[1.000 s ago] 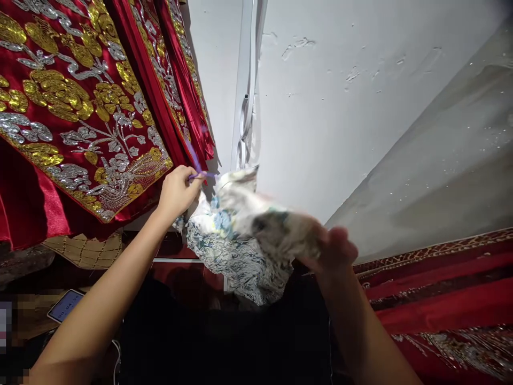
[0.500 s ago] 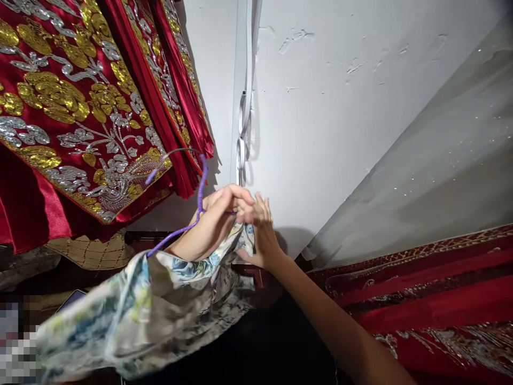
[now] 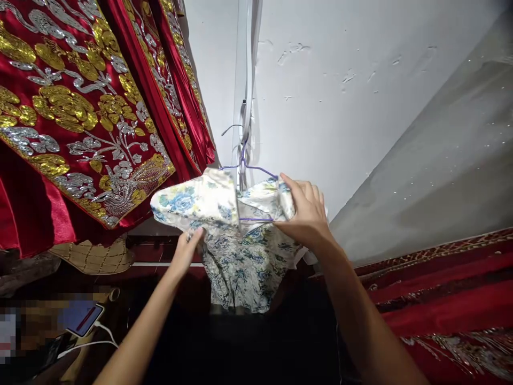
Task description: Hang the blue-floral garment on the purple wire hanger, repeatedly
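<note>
A white floral shirt [image 3: 248, 267] with blue and yellow flowers sits on a purple hanger [image 3: 260, 168]. The hanger's upper part is at the white hooks on the wall strip, its metal hook pointing left. My left hand [image 3: 187, 251], a ring on one finger, is closed on the shirt's side below the left sleeve [image 3: 192, 200]. On the opposite side, my right hand [image 3: 306, 211] grips the cloth at the shoulder and collar, thumb below and fingers above. Between the hands the neckline gapes, showing the hanger's lower bar. Some fingertips are hidden by fabric.
Red garments [image 3: 80, 112] with gold and silver embroidery hang at left. A white strip [image 3: 246, 48] runs down the wall. At lower left lie a phone [image 3: 85, 320] and a white cable. Greyish sheer cloth [image 3: 452, 155] and red beaded fabric [image 3: 449, 299] fill the right side.
The hanger has moved from over my left wrist to the wall hooks, upright, with the shirt on it. My hands, close together before, are now apart on either side of the shirt.
</note>
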Demonstrator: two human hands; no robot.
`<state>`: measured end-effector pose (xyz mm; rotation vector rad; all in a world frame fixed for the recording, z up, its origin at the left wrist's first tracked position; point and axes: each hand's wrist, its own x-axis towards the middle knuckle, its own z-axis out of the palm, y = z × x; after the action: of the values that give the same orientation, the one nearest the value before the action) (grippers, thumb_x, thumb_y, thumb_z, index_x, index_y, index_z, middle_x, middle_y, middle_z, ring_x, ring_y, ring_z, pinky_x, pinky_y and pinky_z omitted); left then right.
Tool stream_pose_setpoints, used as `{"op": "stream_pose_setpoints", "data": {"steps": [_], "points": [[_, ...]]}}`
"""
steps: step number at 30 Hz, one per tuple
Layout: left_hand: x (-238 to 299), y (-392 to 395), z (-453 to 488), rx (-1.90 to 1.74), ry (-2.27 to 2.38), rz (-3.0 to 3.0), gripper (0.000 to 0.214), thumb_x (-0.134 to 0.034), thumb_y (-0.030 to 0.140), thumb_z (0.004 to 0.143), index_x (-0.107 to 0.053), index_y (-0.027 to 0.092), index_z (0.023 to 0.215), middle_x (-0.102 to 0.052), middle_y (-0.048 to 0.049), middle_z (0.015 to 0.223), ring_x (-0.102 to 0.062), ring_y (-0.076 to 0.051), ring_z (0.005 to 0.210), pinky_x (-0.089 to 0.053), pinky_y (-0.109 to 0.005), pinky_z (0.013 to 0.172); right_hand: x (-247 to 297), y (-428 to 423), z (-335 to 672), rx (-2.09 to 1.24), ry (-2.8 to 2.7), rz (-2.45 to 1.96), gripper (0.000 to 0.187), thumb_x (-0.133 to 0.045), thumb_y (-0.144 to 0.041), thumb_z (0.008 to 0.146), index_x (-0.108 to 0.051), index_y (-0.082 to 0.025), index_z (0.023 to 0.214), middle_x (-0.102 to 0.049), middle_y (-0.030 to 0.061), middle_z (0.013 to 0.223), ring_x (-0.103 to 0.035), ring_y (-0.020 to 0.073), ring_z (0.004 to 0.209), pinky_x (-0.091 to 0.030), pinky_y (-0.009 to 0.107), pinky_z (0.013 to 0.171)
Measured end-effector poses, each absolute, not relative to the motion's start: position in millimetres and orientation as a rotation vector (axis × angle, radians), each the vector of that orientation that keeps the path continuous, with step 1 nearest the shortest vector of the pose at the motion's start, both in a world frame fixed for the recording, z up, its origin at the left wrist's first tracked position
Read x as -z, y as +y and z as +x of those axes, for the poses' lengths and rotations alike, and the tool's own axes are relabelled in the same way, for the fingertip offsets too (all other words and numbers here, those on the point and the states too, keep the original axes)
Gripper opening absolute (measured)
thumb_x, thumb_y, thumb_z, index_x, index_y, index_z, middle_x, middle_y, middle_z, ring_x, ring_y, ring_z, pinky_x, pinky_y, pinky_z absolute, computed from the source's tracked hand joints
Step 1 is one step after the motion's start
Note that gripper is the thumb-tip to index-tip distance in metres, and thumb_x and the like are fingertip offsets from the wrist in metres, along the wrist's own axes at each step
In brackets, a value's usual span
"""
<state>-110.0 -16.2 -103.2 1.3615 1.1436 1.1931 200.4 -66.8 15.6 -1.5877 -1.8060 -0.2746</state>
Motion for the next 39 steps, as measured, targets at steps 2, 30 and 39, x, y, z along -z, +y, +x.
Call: {"op": "stream_pose_setpoints", "data": {"steps": [2, 30, 39], "points": [[124.8, -28.5, -100.4, -1.3, 1.211, 1.257, 0.052, -0.067, 0.063, 0.081, -0.065, 0.016, 0.102, -0.073, -0.0096, 0.101, -0.066, -0.029, 0.104, -0.053, -0.035, 0.083, -11.7, -78.8, 192.0, 0.244, -1.911, -1.469, 0.095, -0.074, -0.04, 0.072, -0.031, -0.029, 0.155, -0.044, 0.0131, 0.144, -0.037, 0.0417, 0.133, -0.034, 0.058, 0.107], [208.0, -107.7, -36.1, -1.149, 1.145, 1.864, 0.009, -0.048, 0.018, 0.091, -0.055, 0.019, 0.096, -0.063, -0.0048, 0.09, -0.062, -0.021, 0.087, -0.048, -0.033, 0.079, 158.0, -127.6, 88.4, -1.335, -1.088, -1.315, 0.031, -0.07, -0.047, 0.078, -0.063, -0.022, 0.061, -0.057, 0.0034, 0.056, -0.044, 0.0113, 0.046, -0.034, 0.028, 0.046], [191.1, -85.7, -32.9, -0.924, 1.111, 2.031, 0.012, -0.051, 0.02, 0.091, -0.051, 0.021, 0.079, -0.057, -0.0014, 0.075, -0.056, -0.019, 0.071, -0.04, -0.028, 0.065, 3.5, -58.4, 129.6, -1.182, -1.056, -1.095, 0.024, -0.075, -0.039, 0.078, -0.069, -0.016, 0.072, -0.054, -0.0036, 0.057, -0.037, 0.005, 0.045, -0.026, 0.019, 0.042]]}}
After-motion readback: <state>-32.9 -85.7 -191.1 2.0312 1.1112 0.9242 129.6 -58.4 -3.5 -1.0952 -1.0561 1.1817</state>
